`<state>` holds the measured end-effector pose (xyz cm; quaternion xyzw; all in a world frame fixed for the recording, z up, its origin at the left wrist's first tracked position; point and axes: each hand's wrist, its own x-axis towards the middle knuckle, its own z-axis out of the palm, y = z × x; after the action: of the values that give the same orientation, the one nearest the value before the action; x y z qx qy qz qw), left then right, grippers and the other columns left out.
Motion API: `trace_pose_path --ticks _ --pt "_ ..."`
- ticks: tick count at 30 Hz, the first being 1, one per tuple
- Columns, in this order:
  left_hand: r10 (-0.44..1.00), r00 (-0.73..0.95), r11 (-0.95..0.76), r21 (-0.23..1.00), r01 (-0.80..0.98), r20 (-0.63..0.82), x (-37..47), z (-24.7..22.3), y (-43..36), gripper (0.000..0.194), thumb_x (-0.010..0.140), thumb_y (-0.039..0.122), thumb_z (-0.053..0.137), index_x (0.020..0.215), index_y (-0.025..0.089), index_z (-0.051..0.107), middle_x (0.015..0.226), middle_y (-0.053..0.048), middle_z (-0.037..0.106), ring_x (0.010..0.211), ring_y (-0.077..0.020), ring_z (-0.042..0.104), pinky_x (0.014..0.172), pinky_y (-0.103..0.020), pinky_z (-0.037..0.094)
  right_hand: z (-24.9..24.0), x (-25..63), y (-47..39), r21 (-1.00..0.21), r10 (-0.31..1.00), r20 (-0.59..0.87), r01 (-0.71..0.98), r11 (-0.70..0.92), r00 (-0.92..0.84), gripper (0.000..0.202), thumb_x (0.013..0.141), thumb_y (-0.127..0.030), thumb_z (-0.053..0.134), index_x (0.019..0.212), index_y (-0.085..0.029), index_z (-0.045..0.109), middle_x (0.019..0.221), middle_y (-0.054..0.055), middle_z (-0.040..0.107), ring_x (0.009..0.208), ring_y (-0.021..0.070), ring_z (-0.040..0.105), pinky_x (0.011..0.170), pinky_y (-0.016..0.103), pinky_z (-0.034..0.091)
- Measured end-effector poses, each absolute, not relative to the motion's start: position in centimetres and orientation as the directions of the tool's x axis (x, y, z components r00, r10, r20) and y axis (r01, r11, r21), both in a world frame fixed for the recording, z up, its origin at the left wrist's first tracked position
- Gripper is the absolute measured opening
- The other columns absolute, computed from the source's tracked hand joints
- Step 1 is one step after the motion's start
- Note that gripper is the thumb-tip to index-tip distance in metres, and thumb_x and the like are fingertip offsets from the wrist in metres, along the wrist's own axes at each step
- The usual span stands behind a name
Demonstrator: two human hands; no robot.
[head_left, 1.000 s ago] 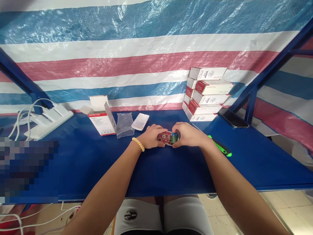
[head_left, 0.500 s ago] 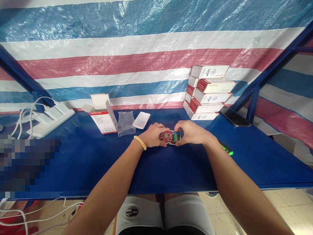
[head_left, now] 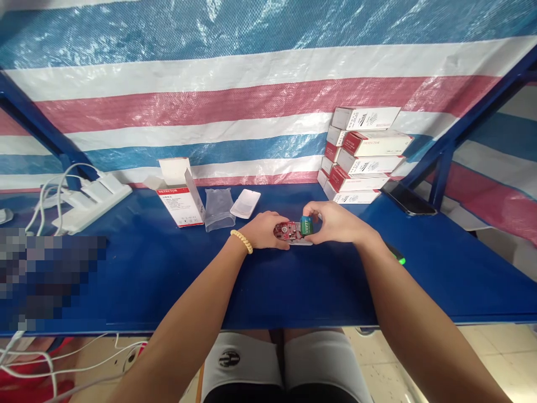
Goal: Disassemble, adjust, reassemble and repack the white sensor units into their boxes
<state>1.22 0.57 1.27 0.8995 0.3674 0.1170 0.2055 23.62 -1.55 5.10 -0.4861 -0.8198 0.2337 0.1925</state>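
Note:
My left hand (head_left: 264, 230) grips the left end of a small white detector housing with a red circuit board (head_left: 287, 230) showing in it. Between the thumb and fingers of my right hand (head_left: 335, 223) is a green-blue battery (head_left: 307, 225) with light lettering. The battery is raised above the right end of the housing, where a bare white part shows. Behind my left hand lies a white plastic cover (head_left: 245, 204), beside a clear plastic bag (head_left: 219, 209).
An open detector carton (head_left: 181, 206) stands at the left, near a white power strip (head_left: 94, 202) with plugs and cables. Several closed cartons (head_left: 361, 158) are stacked at the back right, beside a black phone (head_left: 409, 198). A green-tipped tool (head_left: 398, 256) lies partly behind my right forearm.
My right hand has lifted the battery up out of the right end of the housing. My left hand keeps its hold on the housing. The whole view has shifted slightly.

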Motion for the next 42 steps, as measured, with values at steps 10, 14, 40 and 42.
trace_pose_path --ticks 10,14,40,42 --pt "0.848 0.526 -0.458 0.595 0.660 0.069 1.5 -0.2 0.6 0.105 0.056 0.056 0.082 0.141 0.017 0.033 0.120 -0.014 0.061 0.108 -0.0303 0.059 0.092 -0.042 0.047 4.1 22.7 -1.4 -0.869 0.908 0.277 0.321 0.376 -0.314 0.047 0.058 -0.027 0.075 0.100 -0.021 0.054 0.075 -0.002 0.061 0.070 0.0150 0.059 0.062 0.027 0.047" --pt "0.848 0.523 -0.476 0.559 0.678 0.088 1.5 0.2 0.6 0.084 0.058 0.058 0.079 0.125 0.017 0.049 0.110 -0.010 0.063 0.101 -0.0287 0.061 0.085 -0.039 0.049 3.6 22.7 -0.7 -0.949 0.935 0.215 0.166 0.269 -0.284 0.053 0.052 -0.026 0.080 0.095 -0.022 0.049 0.075 -0.004 0.059 0.069 0.0152 0.062 0.062 0.029 0.049" --pt "0.802 0.540 -0.595 0.405 0.694 0.254 1.9 -0.2 0.3 0.065 0.066 0.060 0.074 0.121 0.026 0.064 0.131 -0.012 0.057 0.127 -0.0366 0.044 0.101 -0.052 0.035 3.2 21.1 -0.4 -0.880 0.987 0.142 -0.448 0.160 0.073 0.039 0.052 -0.013 0.078 0.068 -0.023 0.044 0.044 -0.011 0.038 0.039 0.0038 0.033 0.039 0.019 0.023" --pt "0.789 0.550 -0.612 0.436 0.660 0.274 2.2 0.0 -0.2 0.068 0.063 0.061 0.076 0.121 0.029 0.064 0.138 -0.010 0.053 0.130 -0.0374 0.039 0.103 -0.054 0.032 3.5 20.9 -0.7 -0.822 0.982 0.174 -0.540 0.184 0.071 0.039 0.054 -0.014 0.077 0.070 -0.023 0.042 0.045 -0.011 0.035 0.040 0.0037 0.032 0.040 0.018 0.026"
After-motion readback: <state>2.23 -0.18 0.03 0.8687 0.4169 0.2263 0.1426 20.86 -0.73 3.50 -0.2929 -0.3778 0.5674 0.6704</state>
